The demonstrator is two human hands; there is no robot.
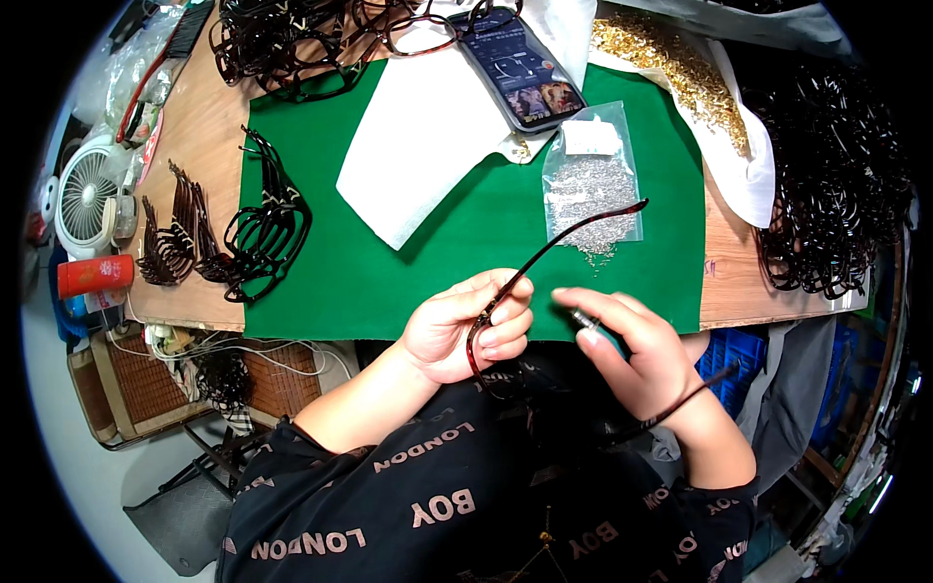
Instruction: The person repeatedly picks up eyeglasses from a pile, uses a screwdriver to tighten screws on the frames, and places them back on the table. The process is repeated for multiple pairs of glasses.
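Observation:
My left hand (455, 332) is closed round a dark tortoiseshell eyeglass frame (474, 352), in front of the green mat's near edge. One of its temples (559, 239) slants up and right past my fingers, its tip over a clear bag (591, 199) of tiny silver screws. Another dark temple (671, 412) passes by my right wrist; its inner end is lost against my dark shirt. Between the thumb and fingers of my right hand (643, 355) is a small screwdriver (585, 319) with a metal barrel, slightly blurred. It is apart from the eyeglass frame.
The green mat (437, 291) bears a phone (525, 73) and white sheet (408, 146). Folded glasses (267, 233) stand at left; more frames (301, 49) lie behind. Gold-coloured small parts (680, 78) lie on white cloth at right, beside a dark heap of frames (826, 185).

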